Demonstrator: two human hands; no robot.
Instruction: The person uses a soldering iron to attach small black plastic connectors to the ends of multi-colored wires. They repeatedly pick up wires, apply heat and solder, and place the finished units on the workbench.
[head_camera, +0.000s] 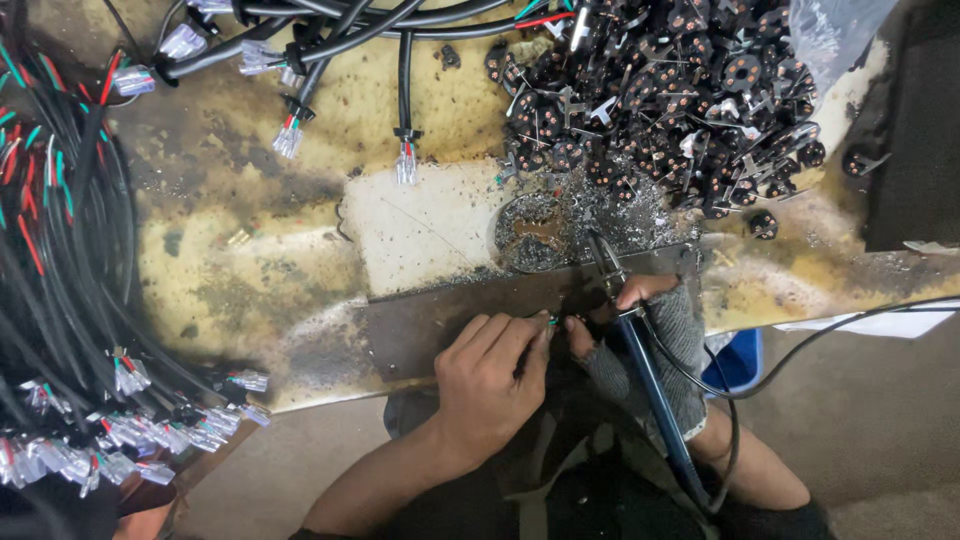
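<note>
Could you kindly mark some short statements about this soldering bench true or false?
1. The right hand, in a grey fingerless glove, holds a blue-handled soldering iron. True.
2. The bare left hand lies flat and idle. False: its fingertips pinch a small wired part beside the iron.
3. The heap of small black round connectors lies at the far right. True.
4. The bundles of black cables with clear plastic plugs lie at the right edge. False: they lie at the left.

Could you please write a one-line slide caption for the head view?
Left hand pinches wire ends beside gloved right hand holding a soldering iron at a stained bench.
</note>
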